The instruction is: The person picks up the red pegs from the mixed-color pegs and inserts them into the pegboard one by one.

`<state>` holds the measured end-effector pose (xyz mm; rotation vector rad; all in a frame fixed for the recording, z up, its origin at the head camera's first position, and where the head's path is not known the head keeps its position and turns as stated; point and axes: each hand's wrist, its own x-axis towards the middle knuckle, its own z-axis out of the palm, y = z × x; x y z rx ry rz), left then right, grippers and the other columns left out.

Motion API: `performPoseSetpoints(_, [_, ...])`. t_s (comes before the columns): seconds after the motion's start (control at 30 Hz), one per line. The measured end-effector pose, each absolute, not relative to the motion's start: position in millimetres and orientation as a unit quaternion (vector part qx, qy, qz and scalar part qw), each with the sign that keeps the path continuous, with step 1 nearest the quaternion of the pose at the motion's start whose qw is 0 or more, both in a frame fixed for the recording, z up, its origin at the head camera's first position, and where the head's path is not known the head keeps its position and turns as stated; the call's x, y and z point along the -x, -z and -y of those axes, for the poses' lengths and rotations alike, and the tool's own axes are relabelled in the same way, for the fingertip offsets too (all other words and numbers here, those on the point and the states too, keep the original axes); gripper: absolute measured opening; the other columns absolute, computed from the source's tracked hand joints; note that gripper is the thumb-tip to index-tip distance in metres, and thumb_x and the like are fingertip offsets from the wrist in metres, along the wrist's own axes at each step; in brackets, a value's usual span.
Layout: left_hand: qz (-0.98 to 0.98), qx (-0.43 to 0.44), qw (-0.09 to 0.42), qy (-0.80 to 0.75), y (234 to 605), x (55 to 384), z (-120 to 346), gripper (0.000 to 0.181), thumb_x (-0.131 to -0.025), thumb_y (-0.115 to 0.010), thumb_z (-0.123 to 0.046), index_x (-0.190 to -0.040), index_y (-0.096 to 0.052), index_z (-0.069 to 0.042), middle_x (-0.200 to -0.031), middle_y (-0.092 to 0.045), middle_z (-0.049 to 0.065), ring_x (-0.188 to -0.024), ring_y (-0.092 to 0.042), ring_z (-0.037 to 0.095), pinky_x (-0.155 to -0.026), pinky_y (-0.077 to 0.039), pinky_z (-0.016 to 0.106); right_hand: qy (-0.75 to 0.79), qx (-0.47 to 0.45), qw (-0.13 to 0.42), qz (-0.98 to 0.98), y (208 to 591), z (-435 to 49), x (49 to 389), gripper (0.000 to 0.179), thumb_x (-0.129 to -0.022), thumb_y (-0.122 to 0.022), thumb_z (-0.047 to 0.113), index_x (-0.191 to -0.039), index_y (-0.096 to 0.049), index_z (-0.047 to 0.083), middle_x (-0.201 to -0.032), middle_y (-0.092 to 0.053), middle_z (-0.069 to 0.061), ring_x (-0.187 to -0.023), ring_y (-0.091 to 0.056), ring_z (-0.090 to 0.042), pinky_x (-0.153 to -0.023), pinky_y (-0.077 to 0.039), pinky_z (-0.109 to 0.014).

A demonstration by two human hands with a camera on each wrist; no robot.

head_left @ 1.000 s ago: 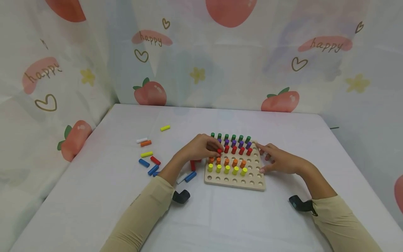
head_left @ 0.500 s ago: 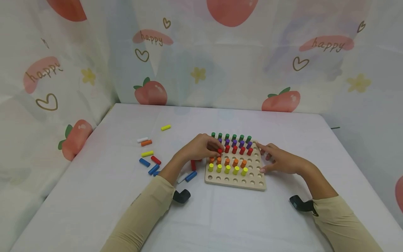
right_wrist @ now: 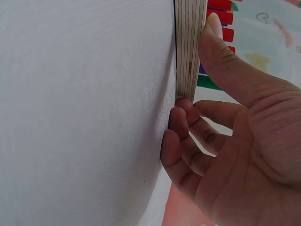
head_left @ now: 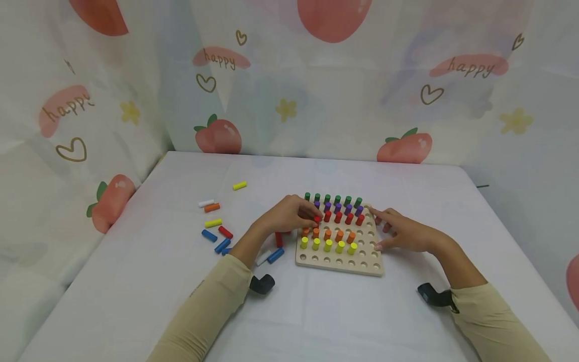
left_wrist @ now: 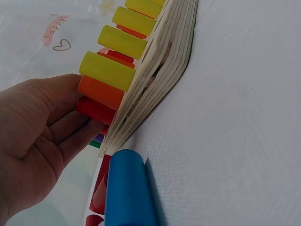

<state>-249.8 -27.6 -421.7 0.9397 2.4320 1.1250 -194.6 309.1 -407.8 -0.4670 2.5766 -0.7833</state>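
My left hand [head_left: 289, 213] reaches over the left side of a wooden pegboard [head_left: 332, 266] and pinches a red peg [head_left: 317, 219] at the left end of the red row. Its palm shows in the left wrist view, with fingertips among the pegs. Green, purple, red, orange and yellow pegs stand upright in rows, green farthest away. Along the board's right side lies my right hand [head_left: 407, 230], index finger at the back corner, thumb lower down. The right wrist view has its thumb [right_wrist: 215, 28] on the board's top edge and the other fingers loosely bent against the side.
Loose pegs lie left of the board, among them a yellow peg [head_left: 239, 185], an orange peg [head_left: 211, 207] and a blue peg [head_left: 276, 255] near my left forearm. Black devices sit at both wrists. A patterned cloth hangs behind the white table [head_left: 344, 322].
Both hands and the pegs keep their places; the left fingers stay at the same red peg. Only the head view shifts slightly.
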Motion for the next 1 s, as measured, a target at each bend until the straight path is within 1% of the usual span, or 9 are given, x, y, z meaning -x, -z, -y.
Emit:
performPoseSetpoints(0.3, [-0.848,-0.322,0.154,-0.392,421.6,249.5,26.8,0.021,-0.096,-0.077,-0.013,-0.117,-0.079,-0.015,-0.107,-0.075,-0.008,-0.098,-0.068,0.005,-0.092,-0.053,0.024,0.278,0.17,0.201,-0.924,406.8,-308.9,193.4,0.105,-0.087,-0.084,0.037,-0.164,-0.021,0.004,-0.129,-0.046,-0.014,-0.108,-0.048,-0.029,-0.086,-0.052,-0.038])
performPoseSetpoints(0.53, [-0.848,-0.317,0.156,-0.396,421.3,248.5,26.9,0.021,-0.095,-0.077,-0.012,-0.115,-0.079,-0.014,-0.104,-0.075,-0.009,-0.094,-0.067,0.005,-0.088,-0.054,0.023,0.279,0.173,0.2,-0.923,407.2,-309.1,192.5,0.104,-0.086,-0.084,0.037,-0.163,-0.022,0.003,-0.128,-0.046,-0.014,-0.109,-0.048,-0.029,-0.087,-0.052,-0.038])
performPoseSetpoints(0.63, [-0.845,-0.315,0.162,-0.401,421.8,248.5,26.6,0.021,-0.095,-0.077,-0.01,-0.115,-0.079,-0.013,-0.102,-0.075,-0.008,-0.093,-0.068,0.005,-0.088,-0.054,0.022,0.28,0.175,0.199,-0.923,408.4,-309.3,192.4,0.105,-0.086,-0.084,0.038,-0.163,-0.023,0.003,-0.129,-0.046,-0.014,-0.109,-0.047,-0.029,-0.086,-0.052,-0.038])
performPoseSetpoints(0.83, [-0.844,-0.316,0.162,-0.402,421.0,248.2,26.6,0.021,-0.095,-0.077,-0.009,-0.116,-0.079,-0.012,-0.104,-0.076,-0.004,-0.094,-0.069,0.005,-0.088,-0.054,0.022,0.276,0.179,0.193,-0.924,409.6,-309.7,193.5,0.104,-0.086,-0.084,0.038,-0.163,-0.023,0.003,-0.129,-0.046,-0.013,-0.109,-0.048,-0.028,-0.087,-0.052,-0.038])
performPoseSetpoints(1.0, [-0.845,-0.315,0.162,-0.401,419.9,248.6,27.1,0.021,-0.095,-0.077,-0.009,-0.116,-0.079,-0.013,-0.104,-0.076,-0.005,-0.095,-0.068,0.005,-0.088,-0.054,0.022,0.276,0.179,0.194,-0.924,409.3,-309.5,194.5,0.104,-0.086,-0.084,0.038,-0.163,-0.023,0.003,-0.129,-0.046,-0.013,-0.108,-0.048,-0.028,-0.086,-0.052,-0.038])
